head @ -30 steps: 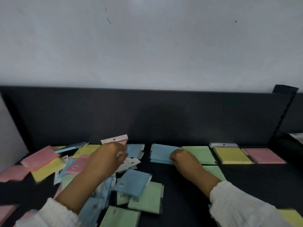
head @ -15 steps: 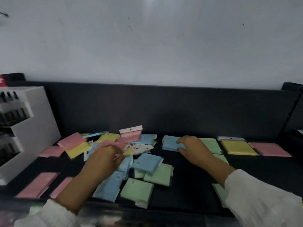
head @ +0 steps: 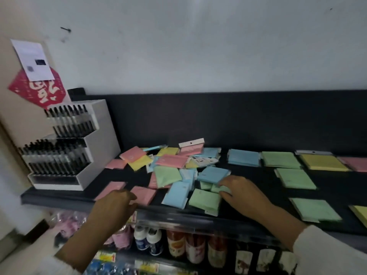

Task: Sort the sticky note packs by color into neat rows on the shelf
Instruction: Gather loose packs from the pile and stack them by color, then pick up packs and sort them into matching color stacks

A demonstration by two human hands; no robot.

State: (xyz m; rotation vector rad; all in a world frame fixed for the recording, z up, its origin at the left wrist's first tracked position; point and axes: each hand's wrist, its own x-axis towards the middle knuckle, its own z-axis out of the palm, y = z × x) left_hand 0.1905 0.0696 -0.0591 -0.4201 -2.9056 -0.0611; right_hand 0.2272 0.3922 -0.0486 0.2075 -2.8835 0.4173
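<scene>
A jumbled pile of sticky note packs (head: 170,165) in pink, yellow, green and blue lies on the black shelf (head: 248,221). To the right, along the back, sit a blue stack (head: 243,157), a green stack (head: 280,159), a yellow stack (head: 323,162) and a pink stack (head: 355,163). Loose green packs (head: 296,178) lie in front of them. My right hand (head: 244,192) pinches a green pack (head: 223,188) at the pile's right edge, just under a blue pack (head: 213,173). My left hand (head: 115,205) hangs loosely curled at the front edge, beside a pink pack (head: 144,195), holding nothing.
A white pen display (head: 65,147) stands at the shelf's left end, with a red sign (head: 37,90) and a paper on the wall behind it. The black back panel (head: 218,120) closes off the rear. Bottles (head: 178,247) fill the lower shelf beneath the front edge.
The view has pulled back and swung left. My left hand has let go of a pink pack and dropped to the front edge. My right hand left the blue stack for the pile.
</scene>
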